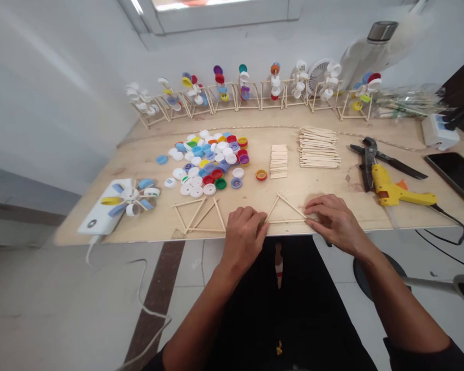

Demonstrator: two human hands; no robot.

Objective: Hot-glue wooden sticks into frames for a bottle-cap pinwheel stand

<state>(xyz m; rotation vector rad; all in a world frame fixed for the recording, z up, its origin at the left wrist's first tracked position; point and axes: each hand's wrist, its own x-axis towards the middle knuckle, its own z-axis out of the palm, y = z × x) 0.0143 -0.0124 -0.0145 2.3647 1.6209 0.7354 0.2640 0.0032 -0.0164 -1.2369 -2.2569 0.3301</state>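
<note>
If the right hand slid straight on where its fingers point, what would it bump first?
The stick triangle, which the right hand seems to touch; beyond it, maybe the left hand.

The light is soft and bright, with glare at the window (224, 16) and stretched, blurry edges.

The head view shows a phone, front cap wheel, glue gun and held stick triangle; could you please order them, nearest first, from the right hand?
1. Held stick triangle: touching the right hand, on its left.
2. Glue gun: to the right.
3. Phone: farther right.
4. Front cap wheel: far left, beyond the left hand.
</note>
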